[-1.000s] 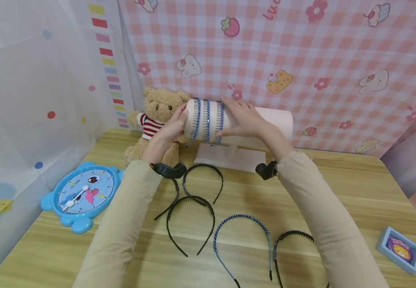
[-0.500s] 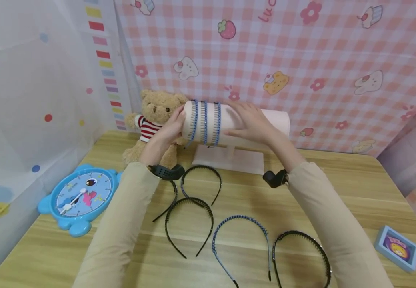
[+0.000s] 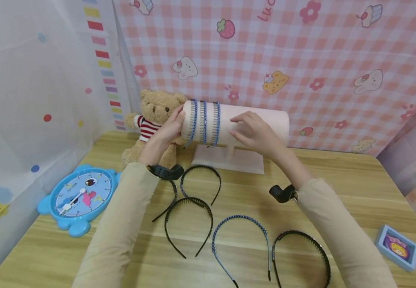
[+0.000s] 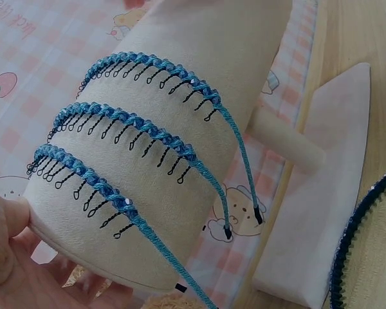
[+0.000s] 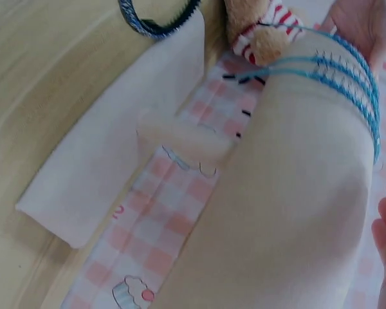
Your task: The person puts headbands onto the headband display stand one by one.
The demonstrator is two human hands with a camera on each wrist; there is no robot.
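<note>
A pale padded headband stand [image 3: 277,121], a sideways cylinder on a post and flat base [image 3: 208,156], stands at the back of the table. Three blue toothed headbands are round its left part: an outer one [image 4: 90,177], a middle one [image 4: 135,122] and an inner one [image 4: 154,62]. My left hand [image 3: 171,127] grips the cylinder's left end, thumb and fingers at its rim in the left wrist view. To the right of the headbands, my right hand [image 3: 256,134] is in front of the cylinder with loosely bent fingers and nothing in them.
A teddy bear [image 3: 159,108] sits behind my left hand. Nearer lie a blue headband [image 3: 240,217], a black headband [image 3: 190,199] and several other dark ones. A blue toy clock [image 3: 85,196] lies left, a small blue frame [image 3: 398,248] right.
My right hand has drawn back from the inner headband, to the right and slightly down, its fingers bending more. My left hand stays at the cylinder's end. The view has shifted slightly.
</note>
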